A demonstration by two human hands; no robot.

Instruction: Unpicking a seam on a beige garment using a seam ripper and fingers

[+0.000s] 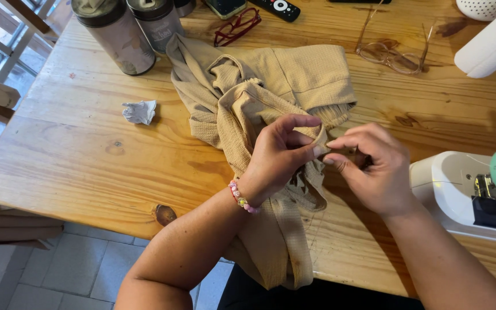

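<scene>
1. Nearest to me, the tan cloth spills off the near edge of the bench and hangs down toward my lap, while most of it lies bunched in the middle of the wood.
2. It looks soft, light and loosely woven, with a crinkled texture and a frayed edge; I judge it will slump and slide rather than hold a shape, so it wants taking at a fold or hem, not in the loose middle.
3. My left hand, with a bead bracelet at the wrist, has its grip pressed together: thumb and forefinger pinch a small fold of the cloth, the other fingers curled above it.
4. My right hand meets it fingertip to fingertip, forefinger and thumb closed at the same fold; whether they hold thread or only cloth is too small to tell.
5. Just beside my right hand stands a white sewing machine.
6. Farther back lie a crumpled paper scrap, 2 tall tins, red glasses and clear-framed glasses, all well apart from both hands.
</scene>
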